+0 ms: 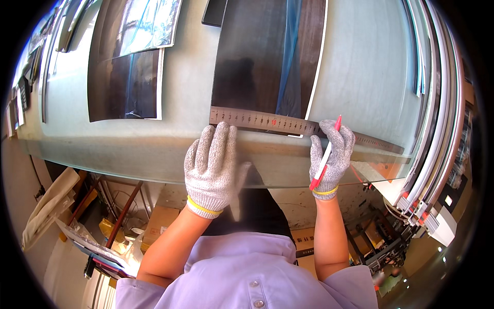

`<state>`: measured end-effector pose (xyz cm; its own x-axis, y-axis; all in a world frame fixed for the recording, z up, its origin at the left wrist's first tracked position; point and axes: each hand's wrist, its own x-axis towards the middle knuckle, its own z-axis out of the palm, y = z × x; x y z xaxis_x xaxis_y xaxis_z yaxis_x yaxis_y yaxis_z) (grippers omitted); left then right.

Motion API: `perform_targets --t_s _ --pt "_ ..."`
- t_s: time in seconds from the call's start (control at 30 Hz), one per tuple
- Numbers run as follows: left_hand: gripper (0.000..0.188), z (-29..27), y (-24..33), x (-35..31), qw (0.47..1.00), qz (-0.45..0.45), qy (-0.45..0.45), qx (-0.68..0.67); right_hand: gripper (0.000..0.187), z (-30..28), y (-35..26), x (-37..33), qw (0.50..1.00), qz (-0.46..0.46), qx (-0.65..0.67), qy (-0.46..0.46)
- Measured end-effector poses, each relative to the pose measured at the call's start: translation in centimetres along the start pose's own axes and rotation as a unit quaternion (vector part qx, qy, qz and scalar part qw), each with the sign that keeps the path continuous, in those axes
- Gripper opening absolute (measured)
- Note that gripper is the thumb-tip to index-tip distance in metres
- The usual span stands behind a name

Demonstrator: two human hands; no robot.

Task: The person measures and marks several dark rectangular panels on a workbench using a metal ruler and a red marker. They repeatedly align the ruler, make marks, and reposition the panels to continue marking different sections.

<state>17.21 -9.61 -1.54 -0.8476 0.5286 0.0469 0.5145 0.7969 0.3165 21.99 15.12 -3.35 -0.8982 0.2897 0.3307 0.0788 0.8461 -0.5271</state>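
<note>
A long steel ruler [252, 119] lies across the near end of a dark glossy sheet [252, 67], which has a white edge and a blue streak running down it. My left hand [210, 159], in a grey knit glove with a yellow cuff, is flat with its fingers stretched out. Its fingertips touch the ruler's lower edge near the left end. In my gloved right hand [332, 154] is a slim red-and-white pen [325, 159], held slanting with its red tip pointing up and away. The fingers of that hand also rest on the ruler, just right of the sheet.
A glass-topped table [365, 67] carries the work. Further dark sheets [126, 90] lie at the left, one under a shiny piece [149, 26]. Long pale rails [440, 103] run along the right side. Below the near glass edge stand cardboard boxes [160, 224] and a cloth [54, 206].
</note>
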Motion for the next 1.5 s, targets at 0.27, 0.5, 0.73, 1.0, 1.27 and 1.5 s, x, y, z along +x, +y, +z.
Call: perform_targets --t_s 0.27,0.5,0.73,1.0,1.27,1.5 --pt "0.075 0.2 -0.2 -0.2 1.0 0.001 0.001 -0.013 0.033 0.1 0.2 -0.5 0.996 -0.008 0.061 0.069" --pt "0.073 0.2 0.0 -0.1 1.0 0.005 -0.003 -0.006 0.017 3.1 -5.9 -0.1 0.966 0.037 0.256 -0.003" --pt "0.072 0.4 -0.1 -0.2 1.0 0.005 0.0 0.004 0.024 4.0 -6.1 0.6 0.972 0.006 0.23 -0.043" --pt "0.074 0.3 0.0 0.0 1.0 0.005 0.005 0.006 0.024 4.1 -5.9 0.5 0.967 0.001 0.249 -0.048" --pt "0.071 0.3 -0.1 -0.1 1.0 0.005 0.001 0.008 0.023 4.0 -5.8 0.9 0.97 -0.018 0.236 -0.059" --pt "0.072 0.2 -0.1 -0.1 1.0 0.008 -0.003 0.011 0.022 4.1 -5.9 1.1 0.968 -0.011 0.245 -0.044"
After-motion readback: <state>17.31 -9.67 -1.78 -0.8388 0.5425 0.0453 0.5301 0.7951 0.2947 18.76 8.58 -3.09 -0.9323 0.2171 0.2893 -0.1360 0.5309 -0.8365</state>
